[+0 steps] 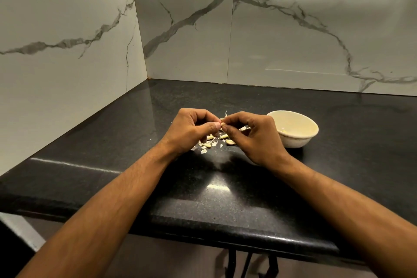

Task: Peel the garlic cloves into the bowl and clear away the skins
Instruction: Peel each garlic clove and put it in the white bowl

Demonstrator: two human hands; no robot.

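Both hands meet just left of the cream round plastic bowl (293, 127), held above the counter so loose skin drops clear of the bowl & peeled cloves have a short trip right. Left hand (191, 130) & right hand (252, 135) each pinch the small pale garlic clove (222, 123) betw. thumb & fingertips, other fingers curled in, wrists low, forearms angled inward. Clove mostly hidden; can't tell how much skin is left. Scattered papery white skins & cloves (213, 141) lie on the black speckled stone counter (225, 198) left of the bowl, under the hands. Bowl holds a few yellowish bits, unclear.

Marble-veined walls (293, 36), black countertop (112, 142)
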